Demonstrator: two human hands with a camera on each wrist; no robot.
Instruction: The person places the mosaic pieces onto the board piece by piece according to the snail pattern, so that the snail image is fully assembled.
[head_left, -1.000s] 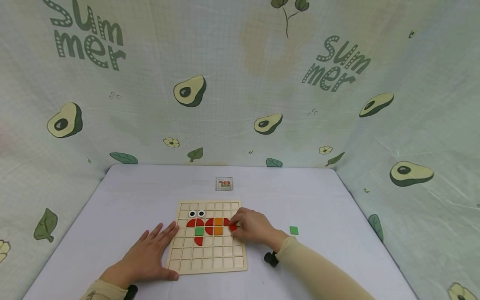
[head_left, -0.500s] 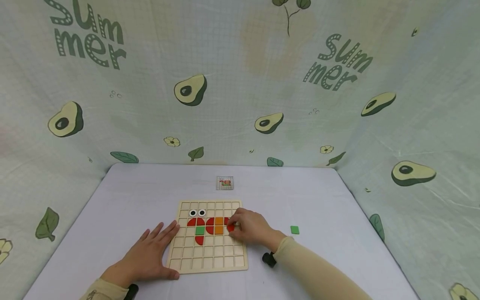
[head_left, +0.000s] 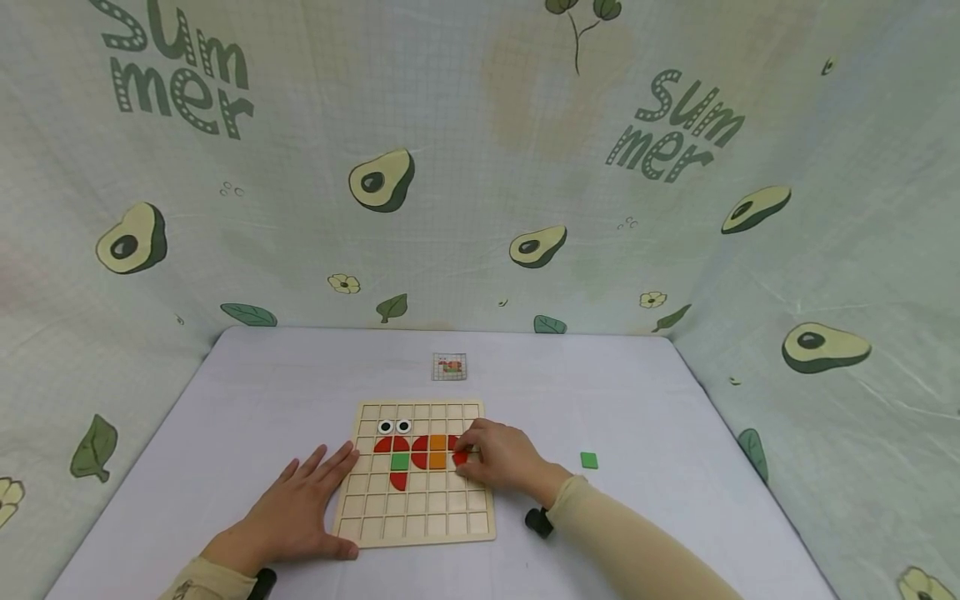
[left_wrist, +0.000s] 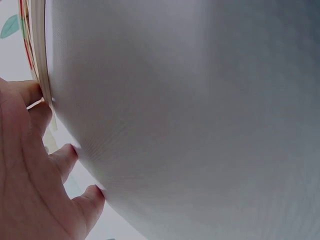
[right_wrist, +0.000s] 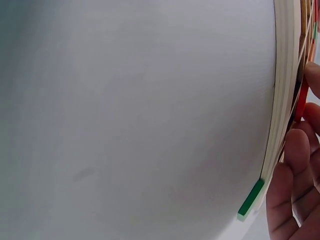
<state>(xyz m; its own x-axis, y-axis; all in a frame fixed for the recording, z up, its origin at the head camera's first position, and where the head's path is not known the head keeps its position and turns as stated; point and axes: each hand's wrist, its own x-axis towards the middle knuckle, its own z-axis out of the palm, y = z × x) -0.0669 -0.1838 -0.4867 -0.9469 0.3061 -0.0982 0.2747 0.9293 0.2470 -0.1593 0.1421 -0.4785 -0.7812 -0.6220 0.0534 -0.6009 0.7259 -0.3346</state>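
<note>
A wooden grid board lies on the white table in the head view. My right hand pinches a red tile between thumb and finger at the board's right side; the right wrist view shows that red tile low against the board. My left hand is spread flat, fingertips and thumb along the board's left edge. On the grid sit two eye tiles, several red rounded tiles, a green square and two orange squares. Fingers partly cover the rightmost red tiles.
A loose green square tile lies on the table right of the board, beyond my right forearm. Behind the board is a small picture card with a coloured figure on a grid. Patterned cloth hangs around the table's back and sides.
My right hand and the red tile it pinches have shifted slightly left, closer to the orange squares. My left hand stays at the board's edge.
</note>
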